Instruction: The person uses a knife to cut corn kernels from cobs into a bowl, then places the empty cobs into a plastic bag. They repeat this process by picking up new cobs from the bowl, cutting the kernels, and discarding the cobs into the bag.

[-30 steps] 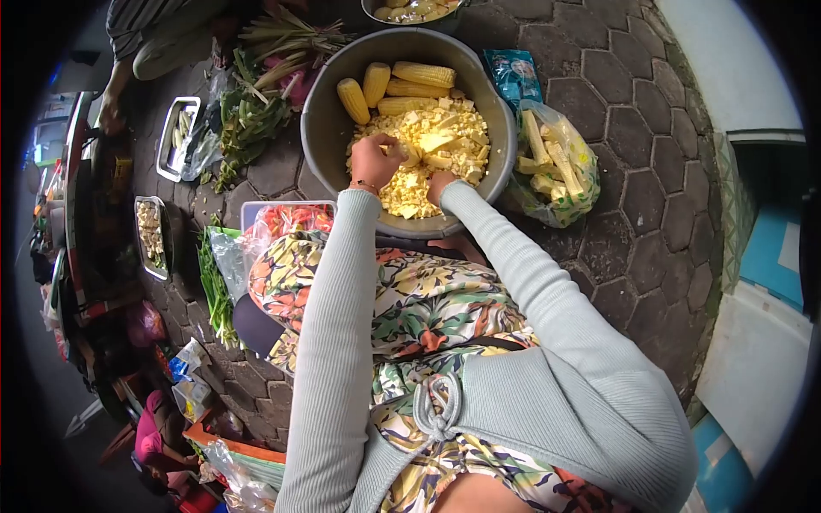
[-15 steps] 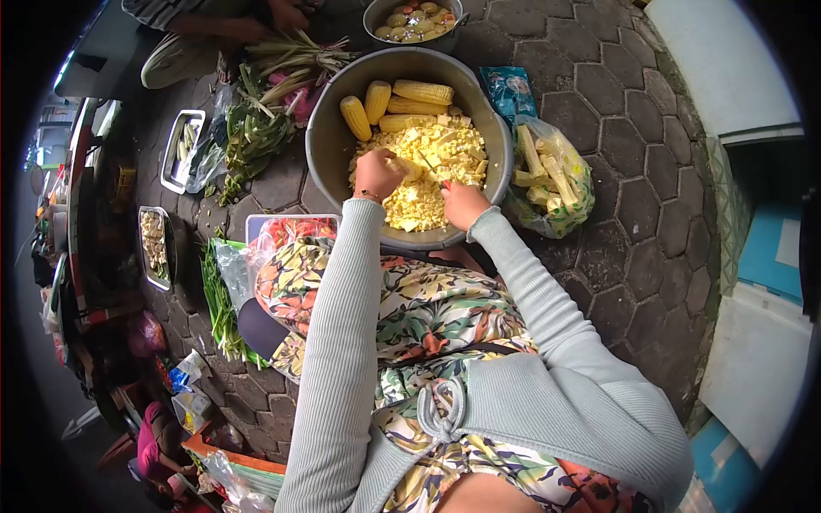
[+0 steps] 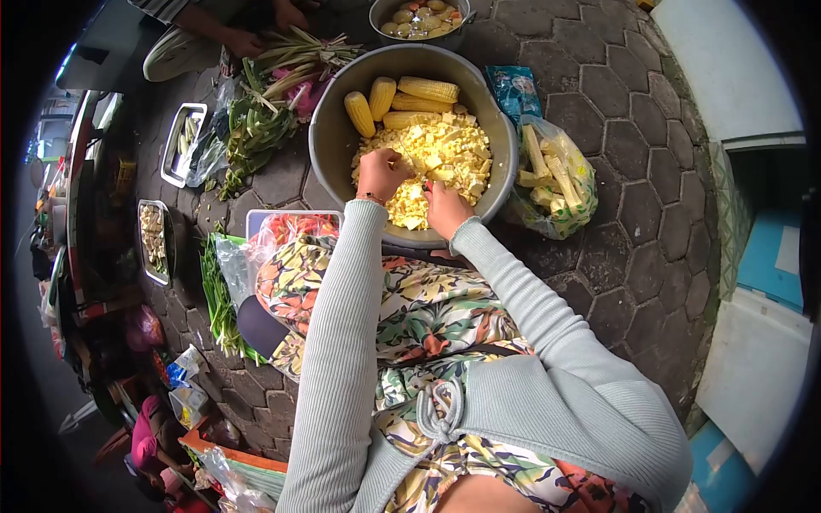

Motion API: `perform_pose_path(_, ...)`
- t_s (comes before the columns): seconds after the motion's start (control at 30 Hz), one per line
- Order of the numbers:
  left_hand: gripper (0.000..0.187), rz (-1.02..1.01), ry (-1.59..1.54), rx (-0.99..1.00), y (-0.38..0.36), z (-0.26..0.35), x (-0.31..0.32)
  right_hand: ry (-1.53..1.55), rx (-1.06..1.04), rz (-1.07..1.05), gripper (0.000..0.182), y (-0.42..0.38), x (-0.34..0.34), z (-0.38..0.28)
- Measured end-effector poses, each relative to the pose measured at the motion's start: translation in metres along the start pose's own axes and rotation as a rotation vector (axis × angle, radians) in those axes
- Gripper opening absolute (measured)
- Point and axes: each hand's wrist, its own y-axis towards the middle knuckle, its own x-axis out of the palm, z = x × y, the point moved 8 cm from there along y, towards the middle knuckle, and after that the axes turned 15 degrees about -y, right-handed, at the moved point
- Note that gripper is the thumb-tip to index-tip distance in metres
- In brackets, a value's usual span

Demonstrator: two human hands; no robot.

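Note:
A large grey basin [image 3: 327, 162] holds cut corn kernels [image 3: 466, 154] and several whole peeled cobs [image 3: 428, 89] along its far side. Over the kernels, my left hand [image 3: 381, 174] is closed round a corn cob, mostly hidden by the fingers. Close to its right, my right hand [image 3: 446, 208] is closed on a knife, of which only a bit of the red handle shows at the fingertips. The blade is hard to make out against the corn.
Right of the basin lie a blue packet [image 3: 514, 91] and a plastic bag of stripped cobs [image 3: 560, 175]. Leafy greens [image 3: 256, 145], metal trays [image 3: 155, 242] and a bag of red chillies [image 3: 295, 227] are to the left. Another person's hands [image 3: 245, 43] are at the top left, and a pot [image 3: 421, 19] stands beyond.
My right hand has shifted slightly left and down, closer to my left hand, and the knife blade shows less. The other person's hand at the top left has moved slightly.

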Motion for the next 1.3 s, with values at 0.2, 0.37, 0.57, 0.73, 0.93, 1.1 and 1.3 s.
perform_pose_path(0.2, 0.026, 0.005, 0.004, 0.034, -0.001, 0.001, 0.004, -0.076, 0.005, -0.080, 0.027, 0.015, 0.007, -0.001)
perform_pose_path(0.37, 0.037, 0.033, 0.007, -0.070, -0.004, -0.001, 0.003, -0.036, 0.046, -0.162, 0.026, 0.007, 0.013, 0.008)
perform_pose_path(0.57, 0.034, 0.037, 0.022, -0.066, -0.003, -0.015, 0.006, -0.094, 0.061, -0.246, 0.027, 0.035, 0.027, 0.011)
perform_pose_path(0.73, 0.031, 0.035, 0.096, 0.020, -0.004, -0.008, 0.005, -0.133, 0.047, -0.337, 0.027, 0.037, 0.056, 0.023)
perform_pose_path(0.93, 0.031, 0.108, 0.103, 0.013, -0.007, -0.005, 0.000, -0.308, 0.084, -0.420, 0.029, 0.064, 0.082, 0.041)
perform_pose_path(1.1, 0.037, 0.164, 0.153, -0.096, -0.006, -0.015, -0.003, -0.527, -0.204, -0.487, 0.032, 0.055, 0.086, 0.039)
perform_pose_path(1.3, 0.031, 0.175, 0.114, -0.226, -0.006, -0.024, -0.004, -0.323, -0.083, -0.614, 0.032, -0.018, -0.013, 0.026)
